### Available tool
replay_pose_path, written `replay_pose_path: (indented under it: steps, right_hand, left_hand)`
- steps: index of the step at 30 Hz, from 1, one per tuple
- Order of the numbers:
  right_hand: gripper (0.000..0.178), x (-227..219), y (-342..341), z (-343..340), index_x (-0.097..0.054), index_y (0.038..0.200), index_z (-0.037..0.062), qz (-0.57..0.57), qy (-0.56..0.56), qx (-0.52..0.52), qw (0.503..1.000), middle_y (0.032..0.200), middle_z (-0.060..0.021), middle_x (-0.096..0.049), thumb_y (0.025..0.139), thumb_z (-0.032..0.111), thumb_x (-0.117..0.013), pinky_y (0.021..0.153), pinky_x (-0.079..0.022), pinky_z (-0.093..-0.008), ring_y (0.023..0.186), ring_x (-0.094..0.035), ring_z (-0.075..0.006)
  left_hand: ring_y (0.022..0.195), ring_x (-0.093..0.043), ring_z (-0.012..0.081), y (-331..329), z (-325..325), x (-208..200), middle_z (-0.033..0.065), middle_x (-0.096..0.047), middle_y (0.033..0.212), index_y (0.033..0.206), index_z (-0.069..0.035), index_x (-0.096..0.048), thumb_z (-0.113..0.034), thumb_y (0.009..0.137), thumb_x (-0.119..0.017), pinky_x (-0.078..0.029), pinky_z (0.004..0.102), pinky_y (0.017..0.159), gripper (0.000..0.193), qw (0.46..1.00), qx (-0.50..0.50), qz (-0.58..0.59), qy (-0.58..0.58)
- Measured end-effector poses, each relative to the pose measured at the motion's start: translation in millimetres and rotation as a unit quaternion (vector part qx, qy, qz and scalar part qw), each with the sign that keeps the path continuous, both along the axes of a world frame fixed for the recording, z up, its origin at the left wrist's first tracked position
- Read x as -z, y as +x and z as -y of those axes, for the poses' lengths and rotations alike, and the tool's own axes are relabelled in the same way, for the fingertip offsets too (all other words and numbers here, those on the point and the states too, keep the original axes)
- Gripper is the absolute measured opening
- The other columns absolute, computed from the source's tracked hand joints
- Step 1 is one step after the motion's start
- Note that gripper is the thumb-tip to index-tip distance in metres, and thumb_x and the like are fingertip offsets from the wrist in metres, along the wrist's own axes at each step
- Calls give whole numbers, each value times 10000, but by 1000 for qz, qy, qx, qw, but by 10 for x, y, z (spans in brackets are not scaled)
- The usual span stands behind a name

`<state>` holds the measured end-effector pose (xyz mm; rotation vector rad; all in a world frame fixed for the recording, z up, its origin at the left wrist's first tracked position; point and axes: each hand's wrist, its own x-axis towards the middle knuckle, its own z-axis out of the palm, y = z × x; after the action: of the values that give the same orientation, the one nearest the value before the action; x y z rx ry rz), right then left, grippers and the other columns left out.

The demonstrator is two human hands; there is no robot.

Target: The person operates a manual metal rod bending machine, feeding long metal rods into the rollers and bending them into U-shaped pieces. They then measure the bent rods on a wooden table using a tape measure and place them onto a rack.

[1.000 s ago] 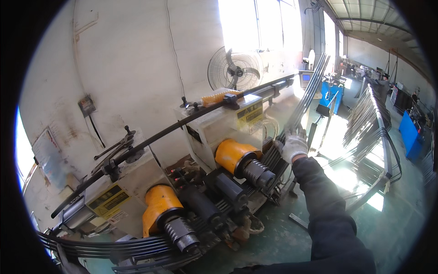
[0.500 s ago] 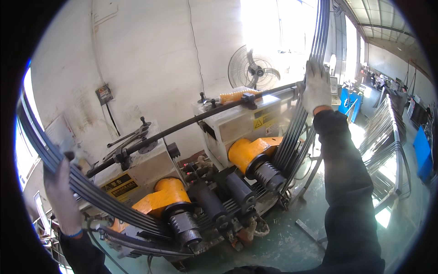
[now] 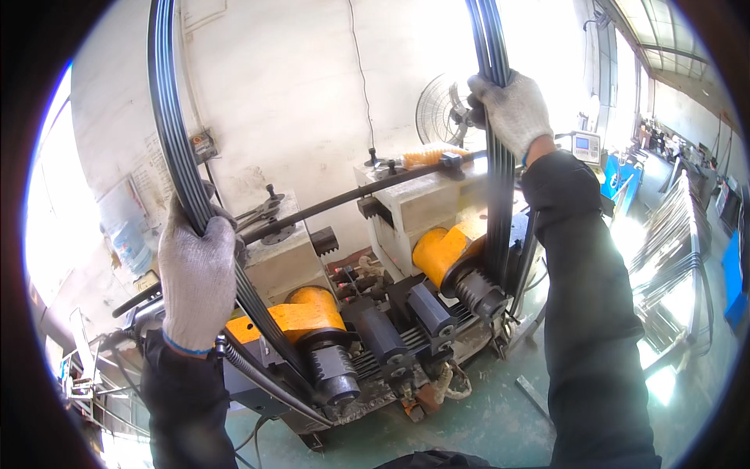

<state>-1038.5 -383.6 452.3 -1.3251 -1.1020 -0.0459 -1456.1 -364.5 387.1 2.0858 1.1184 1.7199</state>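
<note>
Both my hands wear whitish knit gloves. My left hand [image 3: 199,273] is wrapped round a bundle of dark metal rods [image 3: 176,117] that rises steeply on the left. Higher up on the right, my right hand [image 3: 516,113] has its fingers closed round a second upright stretch of rods [image 3: 500,195]. Both stretches run down into a bending machine, beside its left grooved roller [image 3: 334,367] and right grooved roller [image 3: 478,293]. Rods also show low between the two sides, partly hidden by black blocks [image 3: 379,332]. Yellow arms [image 3: 312,309] carry the rollers.
A dark bar [image 3: 351,195] spans the machine's two pale housings. Behind stand a fan [image 3: 445,113] and a white wall [image 3: 273,86]. On the right, a rack of thin rods [image 3: 664,258] stands on the green floor. A metal piece [image 3: 533,395] lies near the machine.
The left rods have swung right to a steeper angle with my left hand on them. My right hand has shifted left and up, from fingers laid along the rods to a closed grip.
</note>
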Motion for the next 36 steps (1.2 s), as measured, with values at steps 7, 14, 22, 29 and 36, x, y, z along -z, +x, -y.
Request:
replay_pose_path:
  steps: [7,14,22,29,36]
  right_hand:
    - [302,72,-39,-75,-781,1186,-81,-57,35,-36,997,890,-86,-785,1131,215,-764,647,-597,-324,709,-733,-142]
    - [298,72,58,-100,-792,1166,-61,-50,36,-29,998,852,-70,-783,1121,233,-774,647,-600,-329,703,-741,-142]
    - [333,80,73,-65,-786,1175,-69,-24,27,-6,999,901,-90,-799,1123,260,-772,682,-633,-328,727,-767,-152]
    - [336,90,40,-70,-800,1193,-60,-9,30,-12,999,914,-75,-808,1136,269,-762,699,-641,-301,758,-777,-122]
    - [354,142,150,-145,-796,1214,-25,18,36,-1,999,948,-64,-830,1150,321,-758,682,-632,-298,779,-793,-120]
  left_hand:
    - [737,-658,109,-20,12,7,29,-648,910,1465,29,-622,-13,1127,-603,-546,309,642,341,1000,-24,-8,-12]
    - [731,-654,122,-7,-9,8,43,-654,879,1424,38,-647,-48,1107,-629,-546,330,643,329,999,-36,-25,21]
    - [839,-774,195,123,31,-353,119,-776,990,1390,104,-672,-186,1083,-749,-639,329,761,430,999,15,30,-39]
    - [876,-798,173,228,3,-582,121,-787,1044,1371,54,-706,-153,1127,-675,-692,314,798,322,998,-54,38,-2]
    - [905,-834,209,156,-26,-552,167,-807,1092,1489,86,-636,-143,1144,-647,-725,336,839,414,999,-46,3,9]
